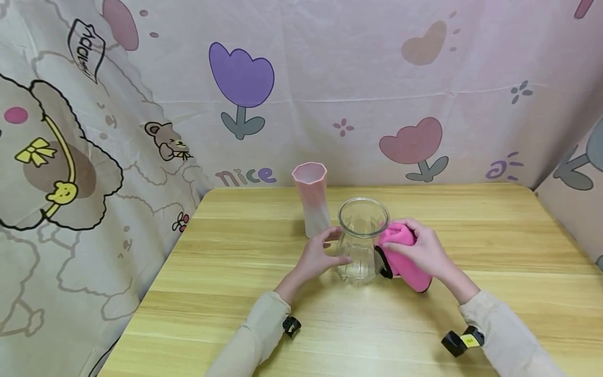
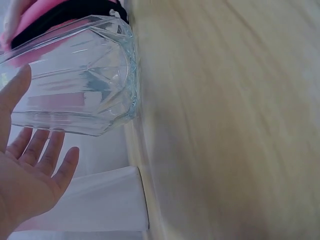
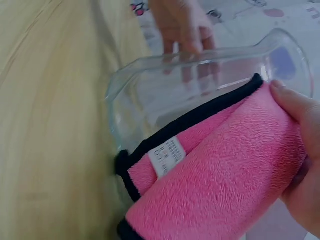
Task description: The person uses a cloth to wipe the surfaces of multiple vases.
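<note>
A clear glass vase [image 1: 360,256] with a round rim and faceted sides stands upright on the wooden table. My left hand [image 1: 320,254] is at its left side, fingers spread and mostly straight, thumb in front of the glass; the left wrist view shows the palm [image 2: 25,185] facing the vase [image 2: 75,85]. On the other side, my right hand [image 1: 426,248] grips a folded pink cloth [image 1: 407,256] with black edging against the vase's right side. In the right wrist view the cloth [image 3: 215,175] shows a white label and overlaps the glass.
Just behind and left of the glass stands a taller pink-to-white vase [image 1: 313,201]. The wooden table [image 1: 235,251] backs onto a printed cloth backdrop [image 1: 325,78], and another patterned curtain [image 1: 70,262] hangs along the left edge.
</note>
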`<control>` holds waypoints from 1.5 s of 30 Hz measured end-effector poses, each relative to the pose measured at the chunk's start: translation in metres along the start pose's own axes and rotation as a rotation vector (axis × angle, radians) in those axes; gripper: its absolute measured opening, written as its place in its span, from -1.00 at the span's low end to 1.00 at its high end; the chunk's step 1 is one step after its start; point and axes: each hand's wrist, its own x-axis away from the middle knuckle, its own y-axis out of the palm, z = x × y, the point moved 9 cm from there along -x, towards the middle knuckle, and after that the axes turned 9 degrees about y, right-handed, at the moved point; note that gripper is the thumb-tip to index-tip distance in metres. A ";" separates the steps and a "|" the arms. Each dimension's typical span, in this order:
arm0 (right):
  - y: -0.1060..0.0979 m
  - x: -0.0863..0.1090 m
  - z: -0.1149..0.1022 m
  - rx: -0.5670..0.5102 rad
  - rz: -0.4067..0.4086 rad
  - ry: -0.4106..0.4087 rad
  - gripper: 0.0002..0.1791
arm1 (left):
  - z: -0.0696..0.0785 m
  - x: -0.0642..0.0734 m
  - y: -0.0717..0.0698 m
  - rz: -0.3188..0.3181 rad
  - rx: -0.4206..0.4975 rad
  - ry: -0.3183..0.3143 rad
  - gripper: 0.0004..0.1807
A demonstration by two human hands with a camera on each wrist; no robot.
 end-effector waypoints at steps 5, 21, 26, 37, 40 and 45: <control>-0.011 0.001 -0.013 -0.118 0.054 -0.003 -0.54 | 0.001 0.000 0.000 -0.002 -0.015 0.002 -0.19; -0.044 0.009 -0.003 -0.174 0.164 0.029 -0.54 | 0.026 0.007 0.002 0.021 -0.366 0.023 -0.07; -0.046 0.009 0.007 -0.167 0.169 0.028 -0.53 | 0.038 0.011 0.004 0.173 -0.451 -0.106 0.12; -0.042 0.009 0.006 -0.181 0.155 0.023 -0.54 | 0.038 0.010 0.018 0.342 -0.564 -0.213 0.18; -0.041 0.009 0.007 -0.194 0.148 0.030 -0.54 | 0.037 0.009 0.019 0.359 -0.559 -0.205 0.13; -0.042 0.009 0.007 -0.189 0.151 0.030 -0.54 | 0.038 0.008 0.019 0.367 -0.569 -0.194 0.06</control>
